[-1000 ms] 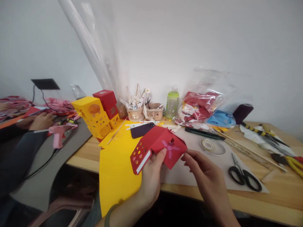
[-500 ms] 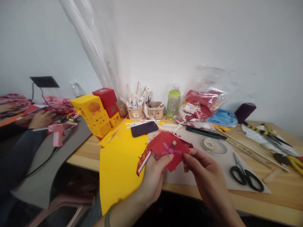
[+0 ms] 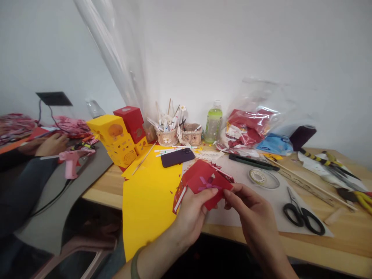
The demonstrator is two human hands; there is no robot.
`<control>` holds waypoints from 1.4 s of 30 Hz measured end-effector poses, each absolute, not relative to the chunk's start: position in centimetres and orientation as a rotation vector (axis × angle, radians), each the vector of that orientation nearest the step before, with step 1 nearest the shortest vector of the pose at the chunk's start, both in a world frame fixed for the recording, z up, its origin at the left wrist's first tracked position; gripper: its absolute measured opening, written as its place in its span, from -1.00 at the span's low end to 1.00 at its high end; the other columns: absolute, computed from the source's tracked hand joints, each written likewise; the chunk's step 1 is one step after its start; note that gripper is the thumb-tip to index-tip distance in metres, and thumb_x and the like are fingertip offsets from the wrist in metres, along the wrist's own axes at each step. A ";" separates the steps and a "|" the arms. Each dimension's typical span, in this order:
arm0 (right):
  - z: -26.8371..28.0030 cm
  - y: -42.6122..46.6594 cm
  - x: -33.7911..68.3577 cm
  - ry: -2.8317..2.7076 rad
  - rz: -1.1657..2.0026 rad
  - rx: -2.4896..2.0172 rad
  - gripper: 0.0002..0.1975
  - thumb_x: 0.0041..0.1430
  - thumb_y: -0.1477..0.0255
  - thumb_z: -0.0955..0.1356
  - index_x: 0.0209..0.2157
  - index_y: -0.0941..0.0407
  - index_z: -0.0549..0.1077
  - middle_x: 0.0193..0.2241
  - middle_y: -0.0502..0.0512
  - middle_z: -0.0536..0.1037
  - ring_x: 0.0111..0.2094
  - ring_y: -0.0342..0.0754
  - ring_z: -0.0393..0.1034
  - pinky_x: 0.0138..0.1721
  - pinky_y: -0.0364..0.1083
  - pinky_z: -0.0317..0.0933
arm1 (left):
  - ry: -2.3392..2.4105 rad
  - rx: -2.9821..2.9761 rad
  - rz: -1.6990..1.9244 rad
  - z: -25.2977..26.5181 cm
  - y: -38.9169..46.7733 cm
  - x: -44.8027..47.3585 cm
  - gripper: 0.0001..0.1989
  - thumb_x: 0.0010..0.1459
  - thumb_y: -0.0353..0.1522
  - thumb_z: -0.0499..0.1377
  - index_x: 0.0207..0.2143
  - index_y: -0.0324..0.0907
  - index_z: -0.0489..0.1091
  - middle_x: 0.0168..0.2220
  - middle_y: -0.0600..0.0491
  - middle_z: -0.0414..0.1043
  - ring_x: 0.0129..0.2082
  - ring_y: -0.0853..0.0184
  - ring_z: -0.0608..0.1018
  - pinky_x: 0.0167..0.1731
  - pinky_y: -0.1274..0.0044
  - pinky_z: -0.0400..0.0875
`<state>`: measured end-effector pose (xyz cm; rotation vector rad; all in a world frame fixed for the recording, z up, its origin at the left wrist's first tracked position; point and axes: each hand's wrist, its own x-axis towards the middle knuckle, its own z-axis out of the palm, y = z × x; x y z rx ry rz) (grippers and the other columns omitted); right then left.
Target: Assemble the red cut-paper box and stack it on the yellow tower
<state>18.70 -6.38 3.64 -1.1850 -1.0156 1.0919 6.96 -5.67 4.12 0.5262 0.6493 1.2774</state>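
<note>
A folded red paper box with cut-out shapes and a purple ribbon-like decoration is held up over the front of the table. My left hand grips it from the left and below, its thumb pressed on the red face near the purple strips. At the box's right corner, my right hand pinches the paper edge between thumb and fingers. The fingers behind the paper are partly hidden. Yellow card lies under and left of the box, with white paper beneath it on the right.
Black-handled scissors and a tape roll lie to the right. Behind stand a phone, a pen basket, a green bottle and yellow boxes. At left are a pink glue gun and another person's hands.
The left thumb has slid right across the red face, covering more of the purple strips. The box's left side has shifted slightly rightward. Both hands keep their hold.
</note>
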 end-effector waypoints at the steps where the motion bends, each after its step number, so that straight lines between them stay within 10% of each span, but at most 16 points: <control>1: 3.6 -6.4 18.7 -1.012 1.094 -1.177 -0.75 -0.16 0.23 0.49 -0.55 0.12 0.49 -0.62 -0.06 0.42 -0.56 -0.22 0.25 -0.49 -0.23 0.17 | 0.654 0.517 1.268 4.1 -5.7 7.0 -0.66 -0.10 -0.47 0.31 -0.18 -0.25 0.48 -0.27 -0.02 0.54 -0.31 0.35 0.53 -0.37 0.61 0.39; 31: 4.0 -6.2 18.5 -0.956 1.177 -1.055 -0.71 -0.14 0.24 0.50 -0.56 0.14 0.41 -0.61 -0.04 0.47 -0.56 -0.18 0.34 -0.45 -0.16 0.30 | 0.617 0.421 1.180 4.0 -5.7 7.1 -0.77 -0.13 -0.44 0.31 -0.32 -0.23 0.49 -0.40 0.07 0.53 -0.47 0.42 0.50 -0.47 0.61 0.32; 42: 3.0 -7.0 18.1 -1.320 0.408 -1.286 -0.89 0.11 0.33 0.36 -0.32 0.06 0.47 -0.42 0.03 0.52 -0.44 -0.11 0.37 -0.43 -0.13 0.28 | 0.706 0.745 1.489 3.5 -5.7 7.6 -0.79 0.03 -0.42 0.26 -0.22 -0.18 0.49 -0.19 0.01 0.56 -0.15 0.27 0.55 -0.10 0.47 0.41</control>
